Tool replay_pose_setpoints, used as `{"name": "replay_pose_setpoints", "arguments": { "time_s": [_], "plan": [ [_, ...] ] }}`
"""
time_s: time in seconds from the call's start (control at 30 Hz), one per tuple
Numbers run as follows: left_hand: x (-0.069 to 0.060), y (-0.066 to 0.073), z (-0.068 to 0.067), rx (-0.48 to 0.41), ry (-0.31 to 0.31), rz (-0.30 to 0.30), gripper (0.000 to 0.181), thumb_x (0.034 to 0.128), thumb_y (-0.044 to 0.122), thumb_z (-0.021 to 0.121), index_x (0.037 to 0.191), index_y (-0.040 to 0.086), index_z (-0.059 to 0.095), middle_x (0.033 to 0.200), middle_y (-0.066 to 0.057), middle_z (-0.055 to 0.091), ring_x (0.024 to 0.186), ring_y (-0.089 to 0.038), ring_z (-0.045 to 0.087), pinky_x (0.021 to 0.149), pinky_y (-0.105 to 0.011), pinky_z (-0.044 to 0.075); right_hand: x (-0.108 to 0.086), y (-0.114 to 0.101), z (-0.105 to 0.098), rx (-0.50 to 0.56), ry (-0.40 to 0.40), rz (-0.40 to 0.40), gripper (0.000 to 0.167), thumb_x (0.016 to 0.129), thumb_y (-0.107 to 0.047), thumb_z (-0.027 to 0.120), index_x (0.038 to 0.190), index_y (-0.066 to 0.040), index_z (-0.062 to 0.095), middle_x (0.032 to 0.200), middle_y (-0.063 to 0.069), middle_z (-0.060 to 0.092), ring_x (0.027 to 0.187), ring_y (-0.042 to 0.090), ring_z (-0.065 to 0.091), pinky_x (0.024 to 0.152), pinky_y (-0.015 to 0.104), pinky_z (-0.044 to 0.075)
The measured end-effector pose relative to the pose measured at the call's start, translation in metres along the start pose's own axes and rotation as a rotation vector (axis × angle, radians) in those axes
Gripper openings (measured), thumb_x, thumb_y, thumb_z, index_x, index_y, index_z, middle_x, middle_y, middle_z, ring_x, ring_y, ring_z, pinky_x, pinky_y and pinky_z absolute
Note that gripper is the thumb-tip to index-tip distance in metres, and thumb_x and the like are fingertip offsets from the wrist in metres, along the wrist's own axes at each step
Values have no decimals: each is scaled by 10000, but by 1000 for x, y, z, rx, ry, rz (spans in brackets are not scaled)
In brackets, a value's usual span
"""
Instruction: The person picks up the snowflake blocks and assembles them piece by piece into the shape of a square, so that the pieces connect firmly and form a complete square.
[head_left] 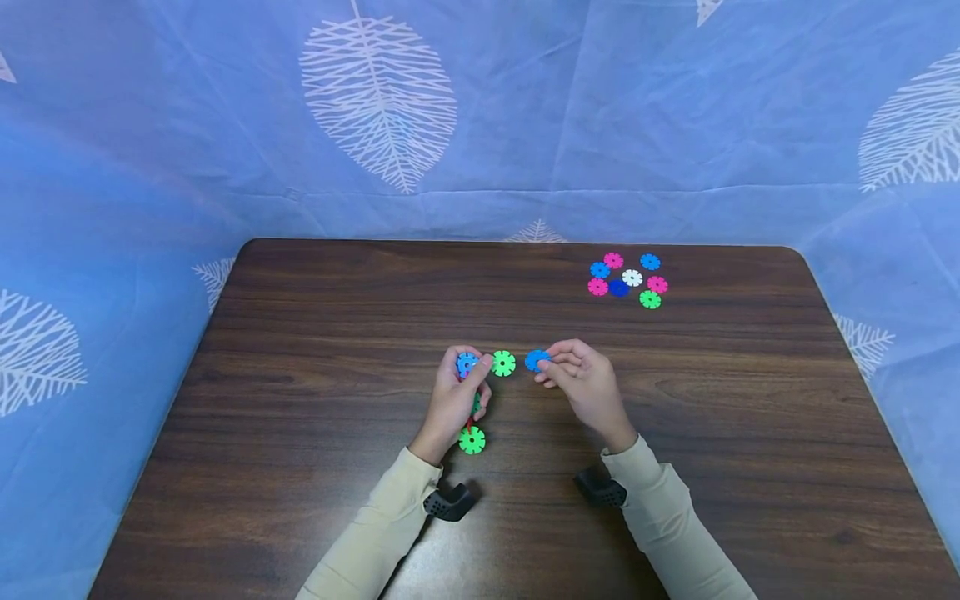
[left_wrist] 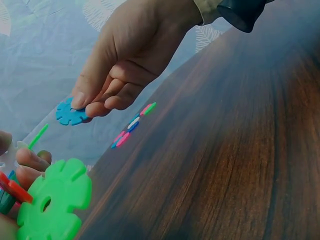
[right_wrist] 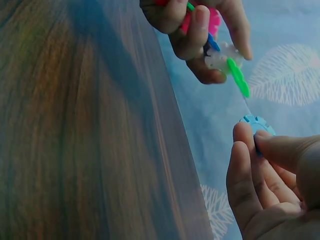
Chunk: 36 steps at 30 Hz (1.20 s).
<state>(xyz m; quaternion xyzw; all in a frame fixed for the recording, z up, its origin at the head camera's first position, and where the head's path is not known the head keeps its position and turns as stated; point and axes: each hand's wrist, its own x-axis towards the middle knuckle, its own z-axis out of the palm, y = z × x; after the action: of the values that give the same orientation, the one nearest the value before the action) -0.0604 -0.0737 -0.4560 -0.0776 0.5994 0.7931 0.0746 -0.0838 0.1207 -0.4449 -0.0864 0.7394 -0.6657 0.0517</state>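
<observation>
On my feed I see a draped-off tabletop station, in a home or studio I cannot tell: a wood-grain table (head_left: 337,333), rounded at eleven and one o'clock, with blue cloth (head_left: 517,108) bearing white leaf prints (head_left: 381,100) from nine through twelve to three.

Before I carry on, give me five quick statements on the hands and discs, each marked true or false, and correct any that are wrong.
1. The right hand pinches a blue disc. True.
2. The left hand is empty. False: it grips joined discs.
3. The blue disc touches the green disc between the hands. False: a gap shows between them.
4. A white disc lies among the loose discs near the table's far edge. True.
5. Two loose discs are green. False: only one is.
</observation>
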Motion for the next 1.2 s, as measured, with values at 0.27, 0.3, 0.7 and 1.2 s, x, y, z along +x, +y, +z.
{"name": "replay_pose_setpoints", "arguments": {
  "time_s": [0.27, 0.3, 0.7, 1.2],
  "plan": [
    [0, 0, 0, 12, -11, 10, 185, 982, 203, 518, 1046, 82, 393, 488, 18, 419, 386, -97, 377, 348, -204, 306, 0, -1, 8, -54, -36, -31, 174, 880, -22, 637, 991, 99, 580, 915, 268, 647, 751, 58, 684, 715, 264, 590],
    [0, 0, 0, 12, -12, 10, 186, 982, 203, 518, 1047, 82, 393, 489, 18, 419, 386, -96, 377, 348, -204, 306, 0, -1, 8, -69, -36, -34, 168, 881, -31, 639, 987, 89, 587, 914, 261, 656, 754, 50, 684, 716, 257, 589],
    [-1, -1, -1, 18, -30, 2, 177, 982, 193, 518, 1039, 81, 394, 510, -7, 405, 392, -89, 377, 345, -202, 309, -1, -5, 14, -269, -1, -88, 137, 860, -79, 673, 950, 23, 655, 865, 150, 716, 779, 193, 715, 704, 208, 579],
    [-5, 3, 1, 70, -30, 10, 185, 976, 171, 529, 1028, 76, 379, 509, -13, 411, 385, -108, 366, 340, -218, 293, -5, -3, 16, -390, 33, -243, 47, 822, -88, 711, 861, -63, 718, 844, 48, 726, 761, 133, 715, 649, 173, 567]
  ]
}}
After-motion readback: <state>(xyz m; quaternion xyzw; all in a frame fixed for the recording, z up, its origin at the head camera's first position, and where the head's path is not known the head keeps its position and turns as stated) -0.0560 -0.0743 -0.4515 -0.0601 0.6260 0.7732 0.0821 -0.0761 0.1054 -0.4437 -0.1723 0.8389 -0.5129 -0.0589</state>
